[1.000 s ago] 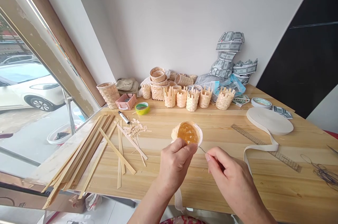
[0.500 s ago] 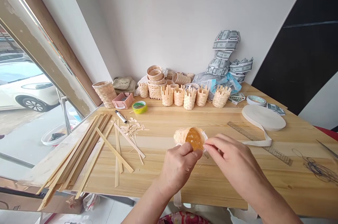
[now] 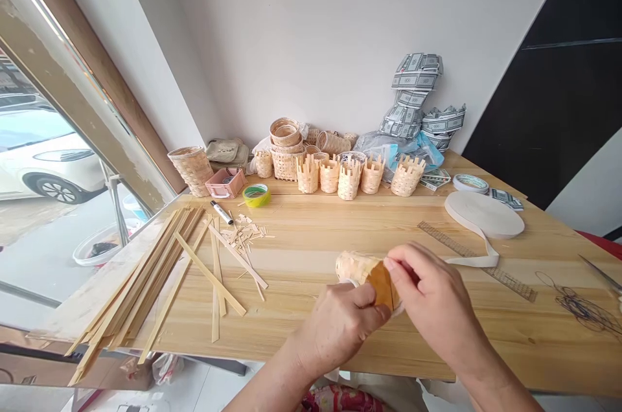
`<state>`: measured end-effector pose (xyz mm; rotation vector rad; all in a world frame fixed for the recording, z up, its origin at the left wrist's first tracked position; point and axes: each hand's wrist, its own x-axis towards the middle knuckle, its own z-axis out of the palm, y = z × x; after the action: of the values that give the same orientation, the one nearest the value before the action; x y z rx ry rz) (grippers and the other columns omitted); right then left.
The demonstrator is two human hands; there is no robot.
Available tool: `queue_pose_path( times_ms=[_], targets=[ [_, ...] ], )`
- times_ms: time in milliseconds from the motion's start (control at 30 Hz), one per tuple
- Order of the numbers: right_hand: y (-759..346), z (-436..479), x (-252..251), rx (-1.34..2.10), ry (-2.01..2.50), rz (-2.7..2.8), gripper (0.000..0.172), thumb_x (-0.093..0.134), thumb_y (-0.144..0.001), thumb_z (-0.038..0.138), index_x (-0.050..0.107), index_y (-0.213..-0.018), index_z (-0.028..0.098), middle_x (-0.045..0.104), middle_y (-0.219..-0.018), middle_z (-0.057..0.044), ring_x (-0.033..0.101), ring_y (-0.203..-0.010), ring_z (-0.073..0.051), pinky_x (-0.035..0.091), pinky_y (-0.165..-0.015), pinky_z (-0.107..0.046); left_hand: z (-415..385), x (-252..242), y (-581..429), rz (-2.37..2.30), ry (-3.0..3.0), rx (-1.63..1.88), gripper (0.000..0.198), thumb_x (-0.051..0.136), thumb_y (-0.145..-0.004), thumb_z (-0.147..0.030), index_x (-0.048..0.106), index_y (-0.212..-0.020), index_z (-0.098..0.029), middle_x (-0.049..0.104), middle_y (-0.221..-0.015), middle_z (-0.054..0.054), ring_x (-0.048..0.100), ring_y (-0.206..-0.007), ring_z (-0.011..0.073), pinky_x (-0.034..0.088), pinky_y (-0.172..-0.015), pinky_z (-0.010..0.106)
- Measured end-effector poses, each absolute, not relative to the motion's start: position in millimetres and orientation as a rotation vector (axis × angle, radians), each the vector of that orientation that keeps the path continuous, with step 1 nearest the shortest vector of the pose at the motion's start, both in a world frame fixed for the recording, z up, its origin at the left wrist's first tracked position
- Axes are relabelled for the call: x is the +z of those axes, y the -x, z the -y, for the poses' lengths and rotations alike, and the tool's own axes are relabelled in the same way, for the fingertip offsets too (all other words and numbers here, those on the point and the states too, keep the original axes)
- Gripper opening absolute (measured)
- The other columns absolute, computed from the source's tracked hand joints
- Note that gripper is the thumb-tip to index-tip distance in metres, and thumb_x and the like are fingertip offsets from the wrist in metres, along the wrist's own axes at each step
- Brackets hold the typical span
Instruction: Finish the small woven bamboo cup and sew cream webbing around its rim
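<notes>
Seen from head height, looking down at a wooden table: L hand reaches in from lower centre, forearm angled up to the right, fingers curled round a small woven bamboo basket, grasping it. Basket is tipped on its side, held over the table's front half, w/ an amber-coloured disc at its end facing R. R hand comes in from lower right, wrist raised, fingers bent, tips at or touching disc's edge; can't tell if they pinch anything. To the L lie loose bamboo strips and small bamboo scraps. Further back: a marker, a yellow-green tape roll, a pink box and a row of upright part-woven baskets. To the R: a metal ruler, a big roll of white cotton tape w/ its end trailing over the ruler, and a tangle of dark wire.
</notes>
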<state>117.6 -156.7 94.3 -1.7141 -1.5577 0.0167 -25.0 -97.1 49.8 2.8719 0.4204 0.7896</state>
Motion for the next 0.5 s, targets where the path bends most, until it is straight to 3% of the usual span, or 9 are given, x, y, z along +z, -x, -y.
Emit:
queue_pose_path(
  times_ms=[100,267,367,500],
  targets=[
    [-119.7,162.9,104.0,0.173,1.609,1.428,0.016,0.043,-0.085,0.029,0.047,-0.071,0.021,0.049,-0.064,0.001,0.046,-0.057,-0.012,0.036,-0.054,-0.025,95.7,50.7,23.9,-0.424,-2.648,0.75,0.022,0.043,-0.086,-0.018,0.065,-0.087,-0.021,0.053,-0.069,0.0,0.047,-0.059,0.0092,0.034,-0.053,0.019],
    [-128.0,163.0,113.0,0.918,1.291,1.124,0.019,0.038,-0.088,0.042,0.042,-0.082,0.024,0.05,-0.061,0.004,0.044,-0.042,-0.008,0.027,-0.035,-0.018,89.4,60.9,22.5,-0.425,-2.048,0.849,0.02,0.053,-0.081,-0.028,0.069,-0.079,-0.017,0.057,-0.071,0.004,0.053,-0.066,0.0122,0.041,-0.06,0.021],
    [-135.1,159.7,115.5,0.938,1.242,1.135,0.016,0.042,-0.087,0.04,0.046,-0.087,0.024,0.044,-0.055,0.006,0.038,-0.045,-0.007,0.03,-0.04,-0.017,86.2,68.5,23.8,-0.495,-1.76,0.821,0.019,0.062,-0.075,-0.032,0.07,-0.072,-0.015,0.052,-0.062,0.002,0.048,-0.059,0.0103,0.037,-0.053,0.02],
    [-140.3,156.8,117.5,1.0,1.262,1.188,0.015,0.051,-0.083,0.035,0.055,-0.087,0.021,0.05,-0.062,0.003,0.045,-0.055,-0.008,0.037,-0.049,-0.019,85.8,74.7,25.5,-0.515,-1.463,0.732,0.02,0.067,-0.068,-0.033,0.069,-0.068,-0.013,0.046,-0.061,-0.001,0.038,-0.046,0.0043,0.029,-0.041,0.018]
  ],
)
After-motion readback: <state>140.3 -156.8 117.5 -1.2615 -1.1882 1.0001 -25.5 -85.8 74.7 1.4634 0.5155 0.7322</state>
